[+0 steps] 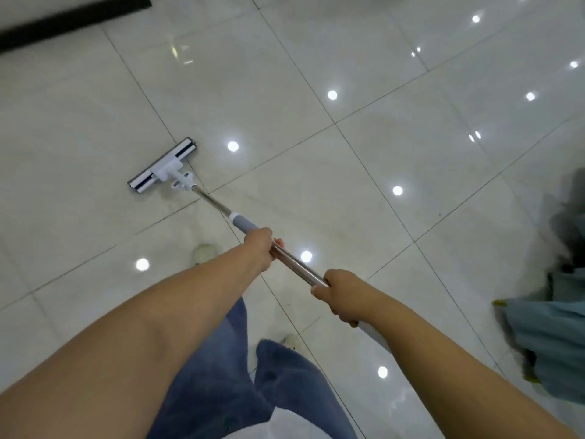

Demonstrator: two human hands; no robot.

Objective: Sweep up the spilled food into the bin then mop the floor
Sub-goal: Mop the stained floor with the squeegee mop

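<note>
A flat mop with a white and grey head [163, 165] lies pressed on the glossy white tiled floor [364, 160], ahead and to the left. Its metal pole [297, 264] runs back toward me, with a grey sleeve partway along it. My left hand [259, 247] grips the pole just behind the grey sleeve. My right hand [340, 296] grips the pole farther back, close to my body. No spilled food shows on the tiles near the mop head.
A black strip [72, 19] crosses the floor at the top left. At the right edge stand blurred blue-green cloth or bags [550, 331] and a dark shape [569, 217]. My jeans [221, 375] and a pale shoe [204, 252] are below the pole.
</note>
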